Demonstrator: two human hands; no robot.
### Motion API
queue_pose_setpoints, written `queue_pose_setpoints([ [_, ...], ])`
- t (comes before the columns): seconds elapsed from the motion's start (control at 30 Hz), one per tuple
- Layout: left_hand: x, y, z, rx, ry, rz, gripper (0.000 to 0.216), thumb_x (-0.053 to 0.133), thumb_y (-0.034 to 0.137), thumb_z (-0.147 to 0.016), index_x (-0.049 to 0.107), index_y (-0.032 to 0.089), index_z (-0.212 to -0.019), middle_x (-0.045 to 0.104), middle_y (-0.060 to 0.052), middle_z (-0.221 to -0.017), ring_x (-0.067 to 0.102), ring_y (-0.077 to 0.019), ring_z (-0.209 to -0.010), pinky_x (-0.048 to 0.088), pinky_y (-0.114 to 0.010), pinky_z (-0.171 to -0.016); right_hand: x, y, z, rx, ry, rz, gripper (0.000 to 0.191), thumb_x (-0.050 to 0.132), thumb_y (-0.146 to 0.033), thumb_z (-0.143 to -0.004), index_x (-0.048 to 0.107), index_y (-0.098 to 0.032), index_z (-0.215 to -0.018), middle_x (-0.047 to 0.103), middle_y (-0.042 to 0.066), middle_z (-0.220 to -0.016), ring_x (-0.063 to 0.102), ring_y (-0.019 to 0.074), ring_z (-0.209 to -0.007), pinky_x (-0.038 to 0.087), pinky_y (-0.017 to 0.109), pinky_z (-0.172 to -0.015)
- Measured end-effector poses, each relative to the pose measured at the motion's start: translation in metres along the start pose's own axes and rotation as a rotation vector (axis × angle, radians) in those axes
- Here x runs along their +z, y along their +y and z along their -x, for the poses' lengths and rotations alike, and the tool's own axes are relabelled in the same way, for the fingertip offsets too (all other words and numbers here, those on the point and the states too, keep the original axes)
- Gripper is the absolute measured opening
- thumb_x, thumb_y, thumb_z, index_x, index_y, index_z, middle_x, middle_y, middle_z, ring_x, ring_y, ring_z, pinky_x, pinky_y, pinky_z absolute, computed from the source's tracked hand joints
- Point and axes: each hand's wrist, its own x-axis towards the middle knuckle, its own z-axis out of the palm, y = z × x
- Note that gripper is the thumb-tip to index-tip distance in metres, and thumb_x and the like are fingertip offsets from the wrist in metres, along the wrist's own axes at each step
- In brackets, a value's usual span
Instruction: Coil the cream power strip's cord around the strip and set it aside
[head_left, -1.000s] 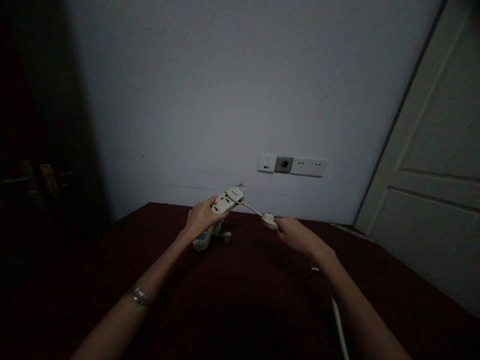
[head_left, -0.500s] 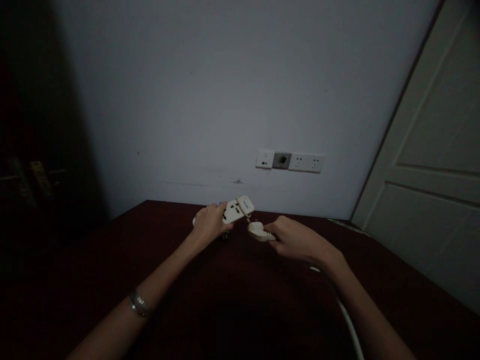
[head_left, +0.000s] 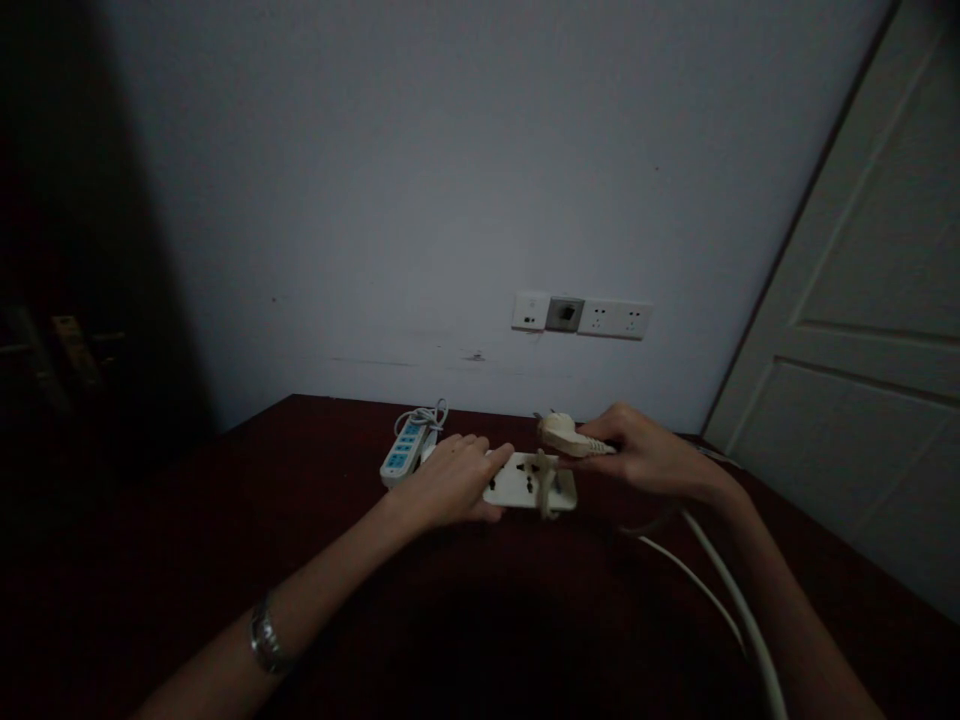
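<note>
Now, my left hand [head_left: 457, 482]: fingers laid over the top and thumb on the near edge, gripping the 9 o'clock end of the cream power strip [head_left: 534, 483], which lies flat on the table [head_left: 300, 480].
My right hand [head_left: 646, 455]: pinched closed around the white plug [head_left: 561, 434], just above the strip's 1 o'clock corner.
Cord [head_left: 739, 605]: trails from the plug toward 5 o'clock.
Second strip [head_left: 403, 452]: blue-faced, on the table at 10 o'clock of my left hand.
</note>
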Motion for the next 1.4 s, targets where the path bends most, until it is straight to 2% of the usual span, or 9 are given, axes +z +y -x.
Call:
queue_pose_setpoints([
  [0.23, -0.019, 0.016, 0.003, 0.203, -0.020, 0.067, 0.064, 0.069, 0.041, -0.067, 0.046, 0.017, -0.121, 0.061, -0.010, -0.097, 0.057, -0.0238, -0.087, 0.042, -0.033, -0.074, 0.000, 0.003, 0.001, 0.045, -0.092, -0.195, 0.035, 0.064, -0.043, -0.073, 0.057, -0.014, -0.054, 0.036, -0.005, -0.050, 0.031, 0.0072, -0.048, 0.025, 0.021, -0.045],
  [0.37, -0.026, 0.014, 0.004, 0.261, 0.035, 0.237, 0.065, 0.067, 0.041, -0.067, 0.045, 0.018, -0.124, 0.061, -0.009, -0.099, 0.057, -0.0225, -0.089, 0.043, -0.033, -0.077, -0.009, 0.014, 0.009, -0.100, 0.030, -0.204, 0.038, 0.068, -0.038, -0.071, 0.053, -0.014, -0.045, 0.033, -0.005, -0.047, 0.031, 0.0064, -0.046, 0.027, 0.022, -0.046],
  [0.53, -0.038, 0.015, 0.011, 0.351, 0.164, 0.319, 0.061, 0.060, 0.042, -0.070, 0.046, 0.015, -0.122, 0.062, -0.010, -0.096, 0.058, -0.0216, -0.086, 0.044, -0.033, -0.073, -0.011, 0.015, 0.010, -0.234, 0.083, -0.297, 0.023, 0.070, -0.038, -0.070, 0.071, -0.016, -0.063, 0.061, 0.001, -0.055, 0.054, 0.0119, -0.054, 0.040, 0.024, -0.054],
  [0.67, -0.047, 0.019, 0.016, 0.387, 0.209, 0.315, 0.064, 0.059, 0.043, -0.071, 0.044, 0.012, -0.124, 0.062, -0.012, -0.097, 0.058, -0.0221, -0.086, 0.046, -0.035, -0.073, -0.007, 0.008, 0.007, -0.316, 0.063, -0.386, 0.019, 0.072, -0.036, -0.069, 0.074, -0.018, -0.070, 0.069, 0.004, -0.063, 0.061, 0.0136, -0.058, 0.044, 0.024, -0.056],
  [0.83, -0.056, 0.012, 0.019, 0.347, 0.230, 0.225, 0.080, 0.057, 0.040, -0.074, 0.021, 0.016, -0.141, 0.061, -0.010, -0.100, 0.057, -0.0210, -0.087, 0.046, -0.035, -0.073, -0.007, 0.013, 0.005, -0.296, 0.134, -0.381, 0.014, 0.071, -0.033, -0.071, 0.074, -0.019, -0.071, 0.068, 0.002, -0.063, 0.061, 0.0126, -0.061, 0.045, 0.024, -0.059],
  [0.97, -0.058, 0.007, 0.018, 0.341, 0.181, 0.122, 0.069, 0.057, 0.039, -0.076, 0.029, 0.033, -0.138, 0.059, -0.006, -0.100, 0.055, -0.0191, -0.083, 0.044, -0.032, -0.069, 0.000, 0.021, -0.002, -0.231, 0.125, -0.463, 0.021, 0.069, -0.038, -0.070, 0.074, -0.017, -0.072, 0.067, 0.003, -0.062, 0.058, 0.0113, -0.057, 0.043, 0.022, -0.053],
  [1.1, -0.057, 0.002, 0.016, 0.329, 0.197, 0.118, 0.063, 0.057, 0.040, -0.078, 0.033, 0.037, -0.136, 0.058, -0.005, -0.098, 0.055, -0.0186, -0.082, 0.043, -0.031, -0.068, 0.008, 0.029, -0.011, -0.142, 0.172, -0.525, 0.028, 0.069, -0.042, -0.067, 0.073, -0.014, -0.073, 0.066, 0.004, -0.065, 0.056, 0.0122, -0.058, 0.042, 0.022, -0.052],
  [1.3, -0.050, -0.018, 0.014, 0.143, 0.313, 0.322, 0.065, 0.063, 0.038, -0.074, 0.040, 0.030, -0.134, 0.062, -0.006, -0.093, 0.057, -0.0173, -0.078, 0.046, -0.031, -0.069, 0.017, 0.044, -0.025, 0.040, 0.433, -0.483, 0.039, 0.065, -0.050, -0.064, 0.061, -0.013, -0.055, 0.050, -0.002, -0.046, 0.043, 0.0079, -0.044, 0.032, 0.020, -0.043],
  [1.4, -0.040, -0.026, 0.010, -0.010, 0.388, 0.517, 0.071, 0.065, 0.036, -0.072, 0.036, 0.029, -0.137, 0.062, -0.008, -0.111, 0.059, -0.0196, -0.093, 0.047, -0.035, -0.082, 0.025, 0.048, -0.035, 0.118, 0.433, -0.436, 0.039, 0.061, -0.048, -0.068, 0.052, -0.015, -0.049, 0.047, -0.003, -0.040, 0.041, 0.0069, -0.038, 0.032, 0.019, -0.042],
])
